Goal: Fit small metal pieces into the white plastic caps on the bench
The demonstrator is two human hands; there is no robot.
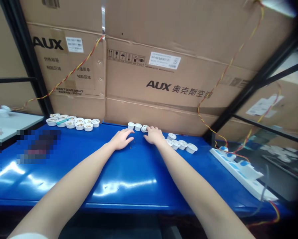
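Note:
Near the back of the blue table (129, 172), my left hand (122, 138) rests with its fingers apart and nothing in them. A few tiny dark pieces (130, 147) lie on the table just right of it. My right hand (154, 135) reaches to a small white cup (144, 128) at the back edge, its fingers spread and touching or just over the cup; the exact contact is unclear. Two more white cups (138, 126) stand left of that one. Several white cups (183, 144) stand right of my right hand, partly hidden by it.
Several filled white cups (79, 125) stand at the back left, with a teal object (64, 120) across them. A white power strip (241, 172) with plugs lies on the right. Cardboard panels (129, 79) close off the back, between black posts (251, 83).

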